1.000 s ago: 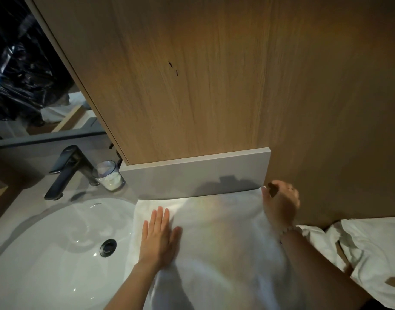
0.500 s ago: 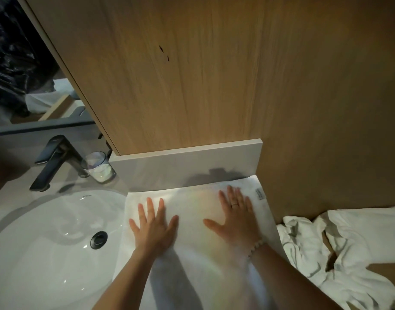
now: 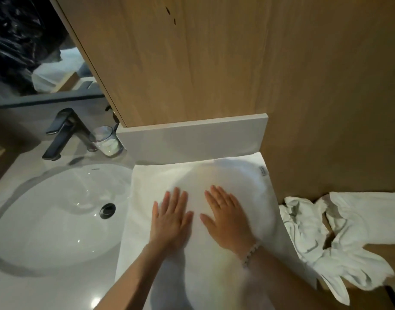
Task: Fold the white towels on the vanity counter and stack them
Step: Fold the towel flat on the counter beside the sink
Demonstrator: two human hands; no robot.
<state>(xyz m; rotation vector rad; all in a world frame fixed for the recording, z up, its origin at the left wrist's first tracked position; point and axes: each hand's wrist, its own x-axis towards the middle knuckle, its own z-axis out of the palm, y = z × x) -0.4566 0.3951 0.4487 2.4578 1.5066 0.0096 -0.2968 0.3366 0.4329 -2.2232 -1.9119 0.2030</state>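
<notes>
left hand [image 3: 172, 222] and right hand [image 3: 227, 217] lie flat, fingers spread, side by side on white towel [image 3: 214, 276] spread over vanity counter [image 3: 58, 287] beside sink [image 3: 58, 209]; likely smoothing creases before folding. crumpled towels [image 3: 339, 238] wait at right.

"What carries it all?"
"A grey vanity counter [image 3: 46, 287], white basin [image 3: 58, 209] sunk in its left part."
"And on it?"
"A dark faucet [image 3: 62, 133] and a glass [image 3: 107, 142] side by side at the far edge; right of the basin, a flat white towel [image 3: 225, 175]. Further right, crumpled towels [image 3: 348, 231] lie on a brown surface [image 3: 382, 249]."
</notes>
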